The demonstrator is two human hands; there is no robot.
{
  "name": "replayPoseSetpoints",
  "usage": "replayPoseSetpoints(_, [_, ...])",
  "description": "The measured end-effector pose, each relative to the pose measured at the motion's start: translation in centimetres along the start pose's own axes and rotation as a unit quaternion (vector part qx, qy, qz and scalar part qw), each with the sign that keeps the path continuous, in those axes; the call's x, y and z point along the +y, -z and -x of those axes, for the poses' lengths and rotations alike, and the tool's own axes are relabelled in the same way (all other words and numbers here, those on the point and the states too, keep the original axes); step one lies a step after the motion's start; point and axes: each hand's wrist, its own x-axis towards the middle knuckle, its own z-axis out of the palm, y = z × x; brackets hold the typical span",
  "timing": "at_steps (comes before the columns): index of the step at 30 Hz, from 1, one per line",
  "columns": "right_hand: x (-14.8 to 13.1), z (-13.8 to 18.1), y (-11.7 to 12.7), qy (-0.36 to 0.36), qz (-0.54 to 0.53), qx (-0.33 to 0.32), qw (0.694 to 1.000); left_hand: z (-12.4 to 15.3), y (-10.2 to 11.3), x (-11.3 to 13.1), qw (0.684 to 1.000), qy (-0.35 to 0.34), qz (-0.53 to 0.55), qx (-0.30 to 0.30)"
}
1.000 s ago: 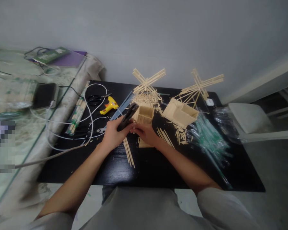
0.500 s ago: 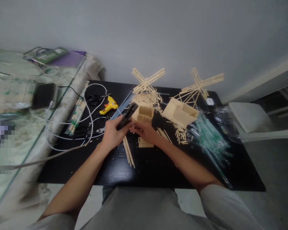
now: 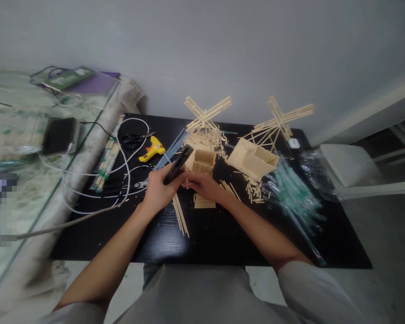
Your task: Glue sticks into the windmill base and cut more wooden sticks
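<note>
My left hand (image 3: 160, 186) is closed around a flat, black, oblong object (image 3: 178, 164) that looks like a phone, tilted up to the right. My right hand (image 3: 202, 184) meets it at the lower end, fingers pinched near a small pale piece (image 3: 187, 181) that I cannot make out. Just beyond both hands stands an open box made of thin wooden sticks (image 3: 204, 158), with a cross of sticks (image 3: 205, 116) behind it. Below the hands lie several long wooden sticks (image 3: 180, 215) and a flat row of short sticks (image 3: 204, 202).
A yellow glue gun (image 3: 151, 149), scissors (image 3: 133, 140) and looping white cable (image 3: 123, 168) lie left on the black table (image 3: 175, 249). To the right are a second stick box (image 3: 251, 157) with its cross (image 3: 281, 119), loose cut sticks (image 3: 254, 191) and green-and-clear plastic wrapping (image 3: 299, 198).
The view has shifted very slightly. Both hands keep nearly the same position and hold, and nothing on the table has visibly moved.
</note>
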Motion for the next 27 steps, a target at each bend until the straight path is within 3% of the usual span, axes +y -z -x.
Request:
replayPoseSetpoints(10, [0.1,-0.1,-0.1,0.001,-0.006,-0.001,1.0,0.1,0.8,0.4,1.0,0.026,0.017,0.001])
replayPoseSetpoints(27, [-1.5,-0.3,0.7,-0.025,0.011,-0.003,1.0,0.0,1.3,0.6,0.994,-0.067,-0.087,-0.01])
